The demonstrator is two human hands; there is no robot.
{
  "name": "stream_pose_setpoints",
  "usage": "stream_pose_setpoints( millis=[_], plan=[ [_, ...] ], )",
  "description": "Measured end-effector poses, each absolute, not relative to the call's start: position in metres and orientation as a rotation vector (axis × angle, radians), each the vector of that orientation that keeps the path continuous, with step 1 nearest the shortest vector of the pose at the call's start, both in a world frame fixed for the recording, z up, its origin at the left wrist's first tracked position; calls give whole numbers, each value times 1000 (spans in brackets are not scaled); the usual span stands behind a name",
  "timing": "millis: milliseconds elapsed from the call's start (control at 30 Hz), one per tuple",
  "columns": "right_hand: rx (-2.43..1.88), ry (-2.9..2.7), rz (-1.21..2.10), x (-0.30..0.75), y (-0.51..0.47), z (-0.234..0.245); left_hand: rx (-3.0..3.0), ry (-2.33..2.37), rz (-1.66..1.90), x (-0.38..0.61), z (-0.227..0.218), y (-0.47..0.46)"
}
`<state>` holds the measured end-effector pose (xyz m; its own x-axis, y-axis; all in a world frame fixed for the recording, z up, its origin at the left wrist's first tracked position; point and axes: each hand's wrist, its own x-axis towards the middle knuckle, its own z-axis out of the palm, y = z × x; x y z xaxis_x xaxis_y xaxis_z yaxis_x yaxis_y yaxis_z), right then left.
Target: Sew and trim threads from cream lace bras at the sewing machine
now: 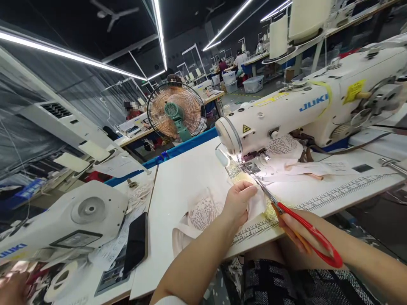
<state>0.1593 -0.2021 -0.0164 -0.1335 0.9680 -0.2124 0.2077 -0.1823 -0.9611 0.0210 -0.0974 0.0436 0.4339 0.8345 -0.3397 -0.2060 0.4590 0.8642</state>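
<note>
My left hand (237,201) is closed on a pale pink fabric piece (257,204), pinching it between thumb and fingers at the table's front part. My right hand (291,224) grips red-handled scissors (313,233). Their blades point up and left, with the tips beside the held fabric; whether they are cutting it I cannot tell. Yellow lace (270,212) lies below and behind the fabric. Left of my left hand, patterned pale lace fabric (205,212) rests on the white table. Just beyond both hands is the lit needle area of a white sewing machine (280,112).
A ruler strip (343,190) runs along the table's front edge. More lace (282,146) lies under the machine arm. A black phone (136,241) and a second machine (92,212) are at left, with another person's hand (14,288). A fan (176,111) stands behind the table.
</note>
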Motion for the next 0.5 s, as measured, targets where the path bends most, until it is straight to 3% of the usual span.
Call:
stream_pose_setpoints(
  millis=[500],
  plan=[
    [-1500, -1599, 1339, 163, -204, 8, 825, 873, 847, 19, 39, -108]
  ],
)
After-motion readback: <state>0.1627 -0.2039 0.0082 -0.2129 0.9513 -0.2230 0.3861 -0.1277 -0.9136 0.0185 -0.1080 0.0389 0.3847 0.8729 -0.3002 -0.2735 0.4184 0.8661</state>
